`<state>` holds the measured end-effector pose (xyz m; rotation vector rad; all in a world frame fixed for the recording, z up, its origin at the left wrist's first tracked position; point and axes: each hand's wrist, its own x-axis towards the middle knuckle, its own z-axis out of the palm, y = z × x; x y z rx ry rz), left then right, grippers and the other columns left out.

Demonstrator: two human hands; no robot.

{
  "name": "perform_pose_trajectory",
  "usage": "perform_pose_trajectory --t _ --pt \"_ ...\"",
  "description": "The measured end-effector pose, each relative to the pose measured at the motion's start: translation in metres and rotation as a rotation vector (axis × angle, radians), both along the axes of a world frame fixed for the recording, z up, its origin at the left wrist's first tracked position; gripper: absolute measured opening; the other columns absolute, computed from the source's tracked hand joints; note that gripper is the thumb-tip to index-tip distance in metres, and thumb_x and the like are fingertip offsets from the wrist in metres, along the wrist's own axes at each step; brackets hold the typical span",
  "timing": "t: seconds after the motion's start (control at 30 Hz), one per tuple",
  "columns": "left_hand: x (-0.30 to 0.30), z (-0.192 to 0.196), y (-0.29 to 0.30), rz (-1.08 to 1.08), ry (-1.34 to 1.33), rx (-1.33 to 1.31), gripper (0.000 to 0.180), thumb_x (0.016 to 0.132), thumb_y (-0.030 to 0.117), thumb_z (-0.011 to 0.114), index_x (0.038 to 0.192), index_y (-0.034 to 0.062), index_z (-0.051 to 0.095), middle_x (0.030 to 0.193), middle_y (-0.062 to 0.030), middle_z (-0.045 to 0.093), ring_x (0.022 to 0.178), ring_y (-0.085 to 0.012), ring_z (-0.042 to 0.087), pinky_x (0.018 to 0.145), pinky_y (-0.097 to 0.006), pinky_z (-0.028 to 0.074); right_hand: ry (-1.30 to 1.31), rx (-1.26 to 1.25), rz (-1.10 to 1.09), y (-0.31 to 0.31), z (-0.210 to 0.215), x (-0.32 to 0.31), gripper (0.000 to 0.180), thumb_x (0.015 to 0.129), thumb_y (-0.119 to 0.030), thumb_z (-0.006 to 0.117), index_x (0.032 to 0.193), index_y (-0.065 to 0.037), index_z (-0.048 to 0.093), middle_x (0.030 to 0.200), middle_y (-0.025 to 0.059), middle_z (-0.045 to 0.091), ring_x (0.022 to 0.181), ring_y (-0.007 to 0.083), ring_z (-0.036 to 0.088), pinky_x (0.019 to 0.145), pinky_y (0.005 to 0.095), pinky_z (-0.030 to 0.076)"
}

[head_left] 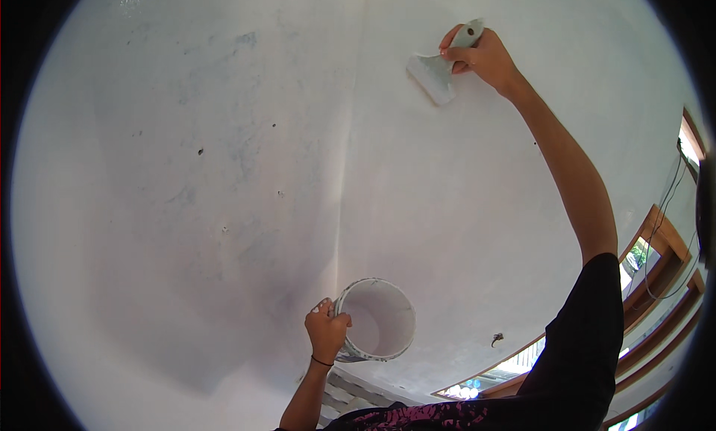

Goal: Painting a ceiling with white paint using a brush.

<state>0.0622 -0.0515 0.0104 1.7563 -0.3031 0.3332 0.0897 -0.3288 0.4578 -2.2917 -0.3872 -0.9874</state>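
My right hand (pixel 481 59) is raised high on the right and closed round the handle of a wide paintbrush (pixel 434 79). The brush's pale bristles lie against or very close to the white wall (pixel 440 185); which of the two I cannot tell. Low in the middle, my left hand (pixel 326 332) grips the left rim of a round paint bucket (pixel 400 303). The bucket's mouth faces me, and its whitish inside shows. Paint smears run along its rim.
A wall corner (pixel 343 170) runs down the middle. The left wall (pixel 186 207) has grey patches and small holes. Wood-framed windows (pixel 664 233) and hanging cables (pixel 656 282) are at the right. A small dark fitting or hole (pixel 497 340) marks the wall lower right.
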Motion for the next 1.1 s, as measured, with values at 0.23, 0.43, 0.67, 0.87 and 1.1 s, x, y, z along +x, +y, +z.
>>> perform_pose_trajectory --t 0.23,0.43,0.67,0.87,1.1 --pt "-0.033 0.061 0.0 0.064 0.057 0.111 0.025 0.054 0.009 0.067 0.061 -0.0019 0.045 0.056 -0.0171 0.047 0.049 -0.0333 0.042 0.049 -0.04 0.037 -0.216 -0.217 0.012 -0.032 0.105 -0.004 0.012 0.084 -0.014 0.071 0.092 -0.006 0.068 0.089 0.0026 0.067 0.082 0.0124 0.064 0.076 0.0288 0.056" --pt "-0.04 0.054 0.0 0.129 0.125 0.121 0.024 0.055 0.009 0.067 0.061 -0.0022 0.046 0.057 -0.0179 0.048 0.049 -0.034 0.042 0.049 -0.04 0.038 0.146 -0.148 0.1 -0.048 0.056 0.028 0.007 0.082 -0.01 0.067 0.088 -0.006 0.066 0.087 0.002 0.066 0.079 0.0121 0.062 0.071 0.029 0.056" --pt "-0.037 0.046 -0.008 0.153 0.1 0.11 0.03 0.052 0.008 0.067 0.062 -0.0027 0.041 0.056 -0.0131 0.042 0.051 -0.024 0.035 0.05 -0.037 0.034 0.102 -0.283 0.032 -0.074 0.098 0.043 0.009 0.078 -0.011 0.067 0.086 -0.007 0.065 0.082 0.0019 0.065 0.072 0.0116 0.062 0.063 0.0266 0.054" --pt "-0.041 0.043 -0.009 0.168 0.168 0.113 0.029 0.052 0.008 0.067 0.062 -0.0025 0.042 0.056 -0.013 0.042 0.05 -0.0252 0.034 0.05 -0.038 0.034 -0.165 -0.208 -0.374 -0.03 0.153 0.037 0.022 0.078 -0.014 0.075 0.091 0.001 0.066 0.086 0.0121 0.069 0.072 0.0187 0.068 0.063 0.0314 0.057" --pt "-0.036 0.044 -0.006 0.179 0.172 0.129 0.029 0.052 0.009 0.067 0.062 -0.0025 0.041 0.056 -0.0121 0.041 0.05 -0.0238 0.033 0.049 -0.037 0.034 0.303 -0.296 0.112 -0.04 0.065 0.08 0.008 0.078 -0.01 0.068 0.084 -0.006 0.066 0.081 0.0018 0.065 0.071 0.011 0.062 0.061 0.0275 0.054"
